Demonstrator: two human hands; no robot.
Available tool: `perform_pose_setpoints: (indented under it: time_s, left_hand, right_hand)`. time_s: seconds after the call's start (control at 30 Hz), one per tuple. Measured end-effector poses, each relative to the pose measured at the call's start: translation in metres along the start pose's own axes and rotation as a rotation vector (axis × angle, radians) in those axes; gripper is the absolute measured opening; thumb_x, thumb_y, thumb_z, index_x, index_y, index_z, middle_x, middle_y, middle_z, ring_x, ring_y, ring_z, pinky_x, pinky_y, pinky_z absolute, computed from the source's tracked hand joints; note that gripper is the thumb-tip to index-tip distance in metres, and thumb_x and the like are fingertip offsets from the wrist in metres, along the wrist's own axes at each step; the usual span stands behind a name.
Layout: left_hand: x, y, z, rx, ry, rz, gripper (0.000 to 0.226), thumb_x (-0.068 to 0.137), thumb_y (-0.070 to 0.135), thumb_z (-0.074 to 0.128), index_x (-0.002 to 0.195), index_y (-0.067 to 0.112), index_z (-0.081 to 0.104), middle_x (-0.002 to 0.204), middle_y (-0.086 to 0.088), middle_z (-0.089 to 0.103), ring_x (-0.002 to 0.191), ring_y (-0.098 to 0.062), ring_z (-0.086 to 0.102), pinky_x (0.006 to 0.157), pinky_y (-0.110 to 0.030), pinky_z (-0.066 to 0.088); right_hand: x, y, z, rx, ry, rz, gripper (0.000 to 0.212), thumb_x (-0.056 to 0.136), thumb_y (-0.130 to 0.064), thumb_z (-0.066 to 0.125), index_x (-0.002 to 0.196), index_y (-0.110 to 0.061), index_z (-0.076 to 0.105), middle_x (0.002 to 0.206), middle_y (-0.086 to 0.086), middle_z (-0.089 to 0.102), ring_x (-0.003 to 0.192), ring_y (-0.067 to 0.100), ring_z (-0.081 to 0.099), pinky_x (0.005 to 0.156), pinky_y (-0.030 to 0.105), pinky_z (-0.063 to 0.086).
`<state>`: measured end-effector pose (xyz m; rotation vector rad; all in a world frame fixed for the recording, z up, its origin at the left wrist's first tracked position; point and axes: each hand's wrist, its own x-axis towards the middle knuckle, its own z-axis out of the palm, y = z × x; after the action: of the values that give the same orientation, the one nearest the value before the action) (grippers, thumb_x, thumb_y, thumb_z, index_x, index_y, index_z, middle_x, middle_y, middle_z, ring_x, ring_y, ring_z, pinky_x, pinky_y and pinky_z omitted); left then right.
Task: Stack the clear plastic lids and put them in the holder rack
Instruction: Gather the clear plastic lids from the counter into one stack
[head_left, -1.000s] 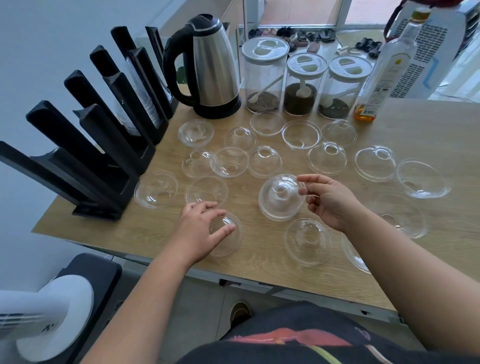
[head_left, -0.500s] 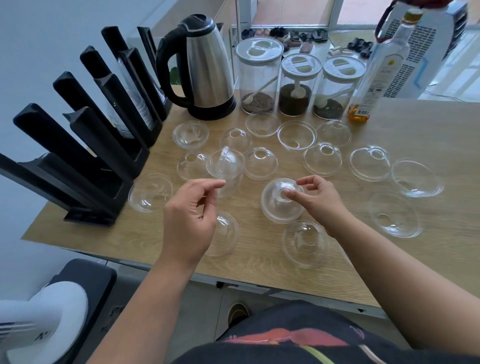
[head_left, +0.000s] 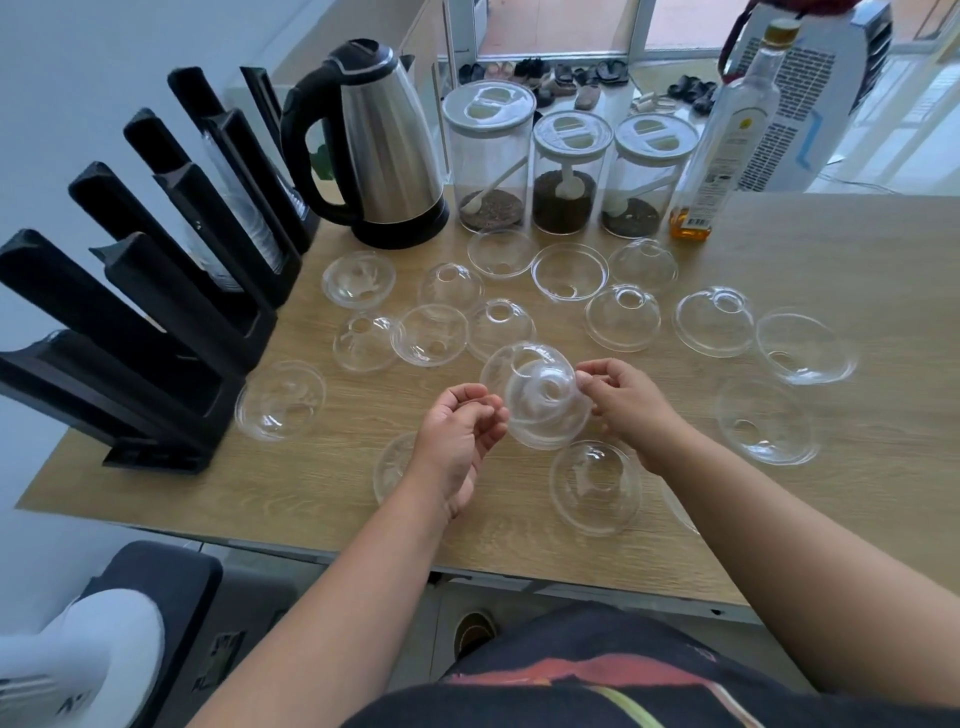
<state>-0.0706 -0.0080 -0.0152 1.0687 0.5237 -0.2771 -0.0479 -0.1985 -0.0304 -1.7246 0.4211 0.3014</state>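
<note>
Two clear dome lids (head_left: 537, 397) overlap in the air above the middle of the wooden table (head_left: 841, 249). My left hand (head_left: 457, 441) pinches their left rim and my right hand (head_left: 626, 405) pinches the right rim. Several more clear lids lie loose on the table, among them one (head_left: 280, 408) near the rack, one (head_left: 595, 486) under my right wrist and one (head_left: 763, 421) at the right. The black holder rack (head_left: 156, 322) stands along the left edge, with stacked lids (head_left: 234, 228) in its far slots.
A steel kettle (head_left: 387, 150), three lidded jars (head_left: 566, 171) and a bottle (head_left: 727, 140) line the back of the table. A lid (head_left: 395, 467) lies partly hidden under my left hand. A white fan (head_left: 78, 665) and a black stool (head_left: 156, 577) stand below the front-left corner.
My left hand lifted a lid off the table and carried it right. My right hand raised its lid, and the two lids now meet between my hands.
</note>
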Motion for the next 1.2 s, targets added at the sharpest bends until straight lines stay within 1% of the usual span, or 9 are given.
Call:
perform_pose_setpoints:
  time_s: [0.1, 0.23, 0.33, 0.43, 0.53, 0.6, 0.7, 1.0, 1.2]
  left_hand:
    - [0.008, -0.005, 0.000, 0.064, 0.001, 0.007, 0.021, 0.091, -0.010, 0.050, 0.091, 0.011, 0.056, 0.077, -0.005, 0.064, 0.066, -0.013, 0.061, 0.059, -0.019, 0.054]
    - [0.012, -0.012, 0.001, 0.217, -0.023, 0.087, 0.019, 0.091, -0.007, 0.054, 0.089, 0.012, 0.055, 0.076, -0.006, 0.061, 0.061, -0.009, 0.059, 0.060, -0.018, 0.052]
    - [0.014, -0.015, -0.001, 0.332, -0.015, 0.156, 0.019, 0.090, -0.005, 0.057, 0.089, 0.014, 0.056, 0.084, -0.007, 0.059, 0.065, -0.011, 0.058, 0.064, -0.020, 0.053]
    - [0.014, -0.016, -0.005, 0.484, -0.001, 0.209, 0.022, 0.088, -0.003, 0.060, 0.091, 0.019, 0.059, 0.095, -0.002, 0.057, 0.068, -0.012, 0.058, 0.070, -0.026, 0.054]
    - [0.013, -0.016, -0.009, 0.598, 0.007, 0.242, 0.022, 0.087, 0.004, 0.062, 0.093, 0.025, 0.060, 0.100, 0.000, 0.059, 0.068, -0.012, 0.060, 0.075, -0.037, 0.056]
    - [0.016, -0.016, -0.011, 0.690, 0.038, 0.294, 0.020, 0.086, 0.012, 0.065, 0.094, 0.031, 0.063, 0.105, 0.003, 0.060, 0.079, -0.015, 0.061, 0.078, -0.041, 0.056]
    - [0.018, -0.015, -0.012, 0.802, 0.065, 0.351, 0.019, 0.084, 0.023, 0.069, 0.098, 0.036, 0.063, 0.113, 0.011, 0.052, 0.101, -0.013, 0.056, 0.086, -0.032, 0.051]
    - [0.027, -0.010, -0.010, 0.899, -0.118, 0.300, 0.086, 0.053, 0.061, 0.081, 0.130, 0.036, 0.053, 0.127, 0.009, 0.059, 0.101, -0.007, 0.066, 0.088, -0.034, 0.057]
    - [0.033, -0.002, -0.008, 0.924, -0.123, 0.271, 0.077, 0.067, 0.039, 0.087, 0.135, 0.027, 0.055, 0.126, 0.006, 0.062, 0.099, -0.006, 0.066, 0.088, -0.026, 0.054]
  right_hand:
    - [-0.003, -0.003, -0.001, 0.041, -0.010, 0.055, 0.025, 0.101, -0.026, 0.047, 0.113, -0.011, 0.063, 0.084, -0.003, 0.058, 0.065, 0.008, 0.051, 0.044, 0.015, 0.042]
    - [-0.009, -0.008, 0.000, 0.018, -0.074, 0.078, 0.037, 0.097, -0.044, 0.050, 0.113, -0.014, 0.064, 0.096, 0.006, 0.050, 0.068, 0.015, 0.045, 0.053, 0.025, 0.036]
    - [-0.008, -0.007, 0.001, -0.054, -0.066, 0.012, 0.034, 0.090, -0.050, 0.058, 0.107, -0.021, 0.066, 0.095, -0.003, 0.062, 0.074, 0.011, 0.053, 0.058, 0.024, 0.040]
    - [-0.005, -0.007, 0.001, -0.086, -0.088, -0.049, 0.033, 0.085, -0.047, 0.067, 0.109, -0.024, 0.066, 0.097, -0.013, 0.066, 0.084, 0.003, 0.059, 0.072, 0.021, 0.044]
    - [-0.002, -0.008, 0.004, -0.085, -0.119, -0.052, 0.030, 0.085, -0.038, 0.071, 0.109, -0.024, 0.061, 0.092, -0.013, 0.065, 0.076, 0.000, 0.058, 0.072, 0.020, 0.046]
    - [0.001, -0.006, 0.006, -0.101, -0.106, -0.060, 0.038, 0.083, -0.041, 0.071, 0.114, -0.020, 0.061, 0.090, -0.010, 0.065, 0.074, 0.003, 0.058, 0.079, 0.026, 0.050]
    - [0.007, -0.003, 0.007, -0.148, -0.083, -0.050, 0.051, 0.075, -0.053, 0.075, 0.113, -0.022, 0.063, 0.097, -0.006, 0.068, 0.085, 0.009, 0.062, 0.092, 0.038, 0.052]
    - [0.020, -0.010, 0.012, -0.307, 0.001, -0.045, 0.066, 0.068, -0.068, 0.071, 0.109, -0.016, 0.067, 0.102, -0.002, 0.070, 0.096, 0.014, 0.064, 0.088, 0.035, 0.052]
    - [0.027, -0.012, 0.012, -0.290, -0.011, -0.015, 0.065, 0.063, -0.070, 0.073, 0.100, -0.017, 0.072, 0.084, -0.002, 0.069, 0.081, 0.016, 0.063, 0.086, 0.042, 0.056]
